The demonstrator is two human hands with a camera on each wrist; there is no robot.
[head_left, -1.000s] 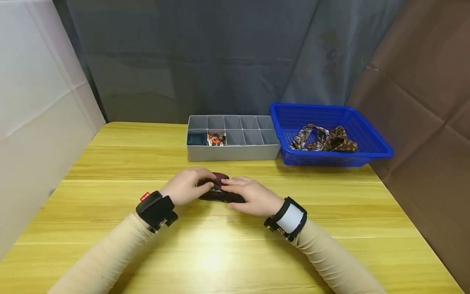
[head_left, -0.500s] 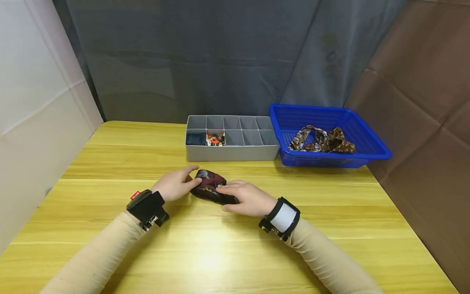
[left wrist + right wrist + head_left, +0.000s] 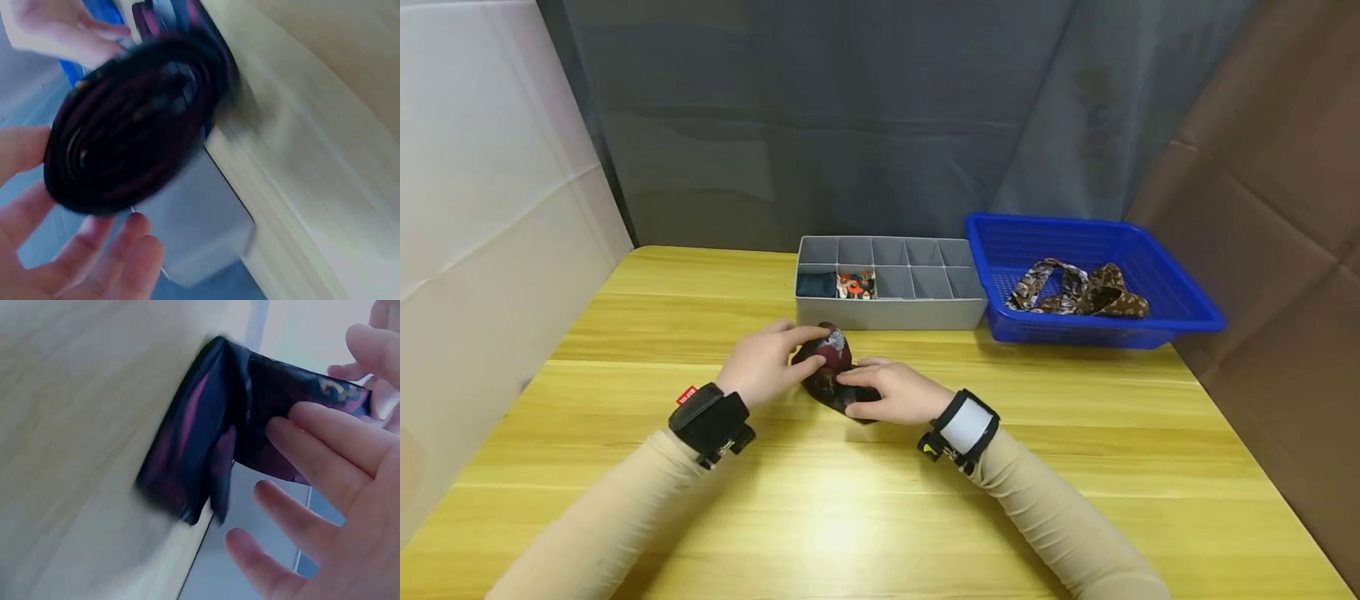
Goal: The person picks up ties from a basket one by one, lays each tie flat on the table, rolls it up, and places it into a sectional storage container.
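A dark maroon patterned tie point(image 3: 830, 364), mostly rolled into a coil, sits on the wooden table point(image 3: 850, 517) between my hands. My left hand point(image 3: 769, 367) holds the coil, fingers over its top and thumb at its side. In the left wrist view the tie point(image 3: 131, 125) shows end-on as a spiral, with my left fingers point(image 3: 106, 262) just below it. My right hand point(image 3: 889, 392) lies with straight fingers on the loose end. The right wrist view shows those fingers point(image 3: 331, 437) touching the tie point(image 3: 212, 437).
A grey divided organizer point(image 3: 891, 312) stands just behind the hands, with a dark blue roll point(image 3: 816, 284) and an orange patterned roll point(image 3: 856, 285) in two cells. A blue basket point(image 3: 1180, 308) at its right holds loose patterned ties point(image 3: 1078, 292). Fabric walls close in left, back and right.
The tie lay flatter under both hands a second ago. It now stands up as a tighter coil, closer to the organizer, with my left hand wrapped over it.
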